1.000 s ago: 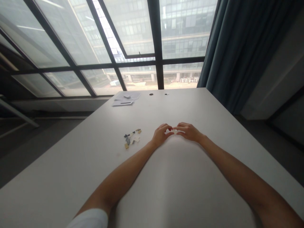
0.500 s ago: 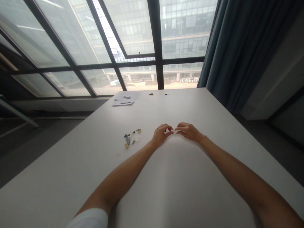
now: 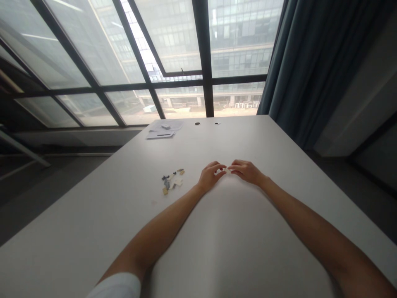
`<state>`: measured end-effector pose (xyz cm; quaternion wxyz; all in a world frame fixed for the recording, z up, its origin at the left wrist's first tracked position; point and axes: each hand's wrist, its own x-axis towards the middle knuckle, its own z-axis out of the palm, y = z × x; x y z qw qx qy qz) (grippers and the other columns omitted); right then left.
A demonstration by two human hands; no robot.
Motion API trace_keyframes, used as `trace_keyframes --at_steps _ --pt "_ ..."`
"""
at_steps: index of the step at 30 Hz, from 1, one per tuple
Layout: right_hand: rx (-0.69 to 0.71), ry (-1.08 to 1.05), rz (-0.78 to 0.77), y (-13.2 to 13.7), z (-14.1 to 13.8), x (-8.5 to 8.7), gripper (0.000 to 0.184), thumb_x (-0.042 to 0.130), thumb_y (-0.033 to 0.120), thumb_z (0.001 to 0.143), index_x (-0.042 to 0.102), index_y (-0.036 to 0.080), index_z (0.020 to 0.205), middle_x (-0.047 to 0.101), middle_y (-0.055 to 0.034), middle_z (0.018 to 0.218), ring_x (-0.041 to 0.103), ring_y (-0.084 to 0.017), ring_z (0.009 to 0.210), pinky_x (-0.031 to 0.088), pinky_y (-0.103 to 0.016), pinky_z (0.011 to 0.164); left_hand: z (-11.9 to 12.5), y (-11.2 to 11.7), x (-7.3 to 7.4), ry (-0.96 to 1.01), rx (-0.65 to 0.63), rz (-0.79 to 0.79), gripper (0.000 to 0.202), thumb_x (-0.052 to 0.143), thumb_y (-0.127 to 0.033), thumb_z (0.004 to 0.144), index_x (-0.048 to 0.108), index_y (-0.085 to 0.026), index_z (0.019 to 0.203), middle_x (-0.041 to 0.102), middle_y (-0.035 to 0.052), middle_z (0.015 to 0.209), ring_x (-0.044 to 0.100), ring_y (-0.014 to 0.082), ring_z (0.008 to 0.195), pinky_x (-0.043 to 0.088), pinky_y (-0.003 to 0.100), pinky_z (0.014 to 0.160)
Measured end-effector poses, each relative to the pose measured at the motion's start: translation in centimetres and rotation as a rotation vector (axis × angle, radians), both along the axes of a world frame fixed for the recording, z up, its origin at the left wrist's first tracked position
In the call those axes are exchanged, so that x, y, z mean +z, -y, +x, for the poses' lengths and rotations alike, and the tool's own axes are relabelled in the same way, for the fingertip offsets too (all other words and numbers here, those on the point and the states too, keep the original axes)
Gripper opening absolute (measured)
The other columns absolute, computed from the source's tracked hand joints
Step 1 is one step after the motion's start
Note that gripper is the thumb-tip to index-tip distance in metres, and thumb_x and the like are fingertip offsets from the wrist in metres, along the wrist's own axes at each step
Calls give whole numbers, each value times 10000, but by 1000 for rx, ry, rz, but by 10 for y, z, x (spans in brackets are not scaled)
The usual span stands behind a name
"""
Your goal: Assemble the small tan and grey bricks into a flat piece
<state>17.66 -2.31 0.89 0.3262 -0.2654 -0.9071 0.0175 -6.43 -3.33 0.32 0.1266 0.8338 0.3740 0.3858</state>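
Note:
Close together over the white table (image 3: 198, 149), my left hand (image 3: 212, 175) and my right hand (image 3: 245, 171) meet at their fingertips. Between them is a small cream-coloured piece (image 3: 227, 170), pinched from both sides. Its exact shape is too small to make out, and the fingers partly cover it. To the left of my left hand lies a loose group of small building bricks. Among them are a tan brick (image 3: 165, 191), grey bricks (image 3: 166, 183), a whitish brick (image 3: 178, 182) and dark pieces (image 3: 164, 177).
Papers (image 3: 159, 134) with a small white object (image 3: 165, 126) on them lie at the table's far left corner. Two dark round spots, one a cable hole (image 3: 197, 123), mark the far edge. Windows (image 3: 173, 37) stand behind, and a blue curtain (image 3: 288, 74) hangs at right.
The fingertips have shifted slightly around the cream-coloured piece, and more of it shows now. Both arms stay in nearly the same place, and the loose bricks lie as before.

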Motion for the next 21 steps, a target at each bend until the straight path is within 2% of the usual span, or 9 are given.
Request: trace_keyframes --at_steps 4,8,12,21 --pt "-22 -30 37 2 -1 1 219 493 307 1018 693 231 1068 670 -68 943 631 -182 859 498 -301 783 1 2 2 22 40 7 212 668 -381 900 725 -232 1038 667 22 908 535 118 697 477 257 705" --pt "-31 -27 35 5 -2 5 218 494 300 1010 674 224 1108 675 -85 981 635 -204 908 511 -335 815 2 3 2 42 59 26 188 678 -366 890 724 -229 1010 664 18 891 529 117 695 473 255 697" --pt "-35 -16 43 5 -2 4 198 557 331 980 665 230 1112 673 -81 991 641 -211 914 517 -342 817 2 3 1 47 57 26 187 681 -359 885 725 -233 1016 662 19 892 529 117 696 471 254 692" --pt "-56 -8 63 5 -3 4 181 528 298 994 664 228 1092 674 -76 971 641 -208 902 511 -335 809 2 4 4 50 49 28 166 691 -324 867 717 -226 999 660 13 880 531 115 698 474 251 690"
